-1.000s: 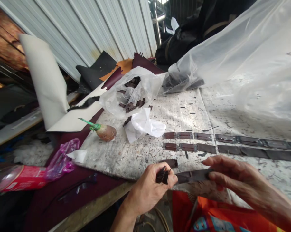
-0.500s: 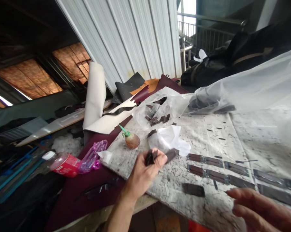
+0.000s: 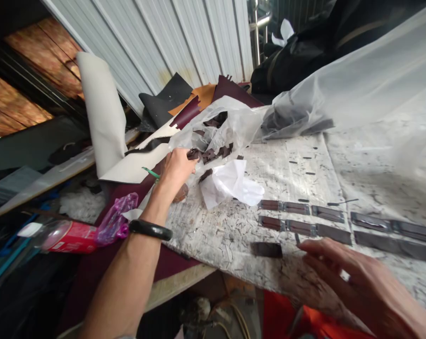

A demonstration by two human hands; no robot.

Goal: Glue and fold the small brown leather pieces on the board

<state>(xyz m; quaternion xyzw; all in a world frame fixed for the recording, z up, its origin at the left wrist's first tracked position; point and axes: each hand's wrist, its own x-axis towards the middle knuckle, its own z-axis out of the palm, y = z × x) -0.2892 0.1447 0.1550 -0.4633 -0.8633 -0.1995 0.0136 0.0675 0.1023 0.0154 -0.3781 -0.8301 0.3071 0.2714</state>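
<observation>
My left hand (image 3: pixel 180 168) reaches to the near edge of a clear plastic bag (image 3: pixel 244 120), its fingers curled around dark brown leather-like pieces (image 3: pixel 193 154); how many it holds is hidden. More small brown pieces (image 3: pixel 218 153) lie heaped at the bag's mouth. Partly behind my left wrist stands a small brown bottle (image 3: pixel 181 193) with a green spout (image 3: pixel 150 172). My right hand (image 3: pixel 354 273) hovers, blurred, over the near side of the table, fingers outstretched and holding nothing. Close to it are a loose dark strip (image 3: pixel 266 250) and two rows of brown strips (image 3: pixel 298 208).
Crumpled white paper (image 3: pixel 230 183) lies mid-table on the stained white cover (image 3: pixel 206 235). To the left are a red-labelled bottle (image 3: pixel 71 237), a purple plastic bag (image 3: pixel 118 219) and a cream roll (image 3: pixel 102 113). Clear sheeting (image 3: pixel 361 84) drapes over the right rear.
My left hand has moved forward and left from beside the white paper to the plastic bag, carrying dark pieces. My right hand stays low at the right. The view has tilted down and shifted right.
</observation>
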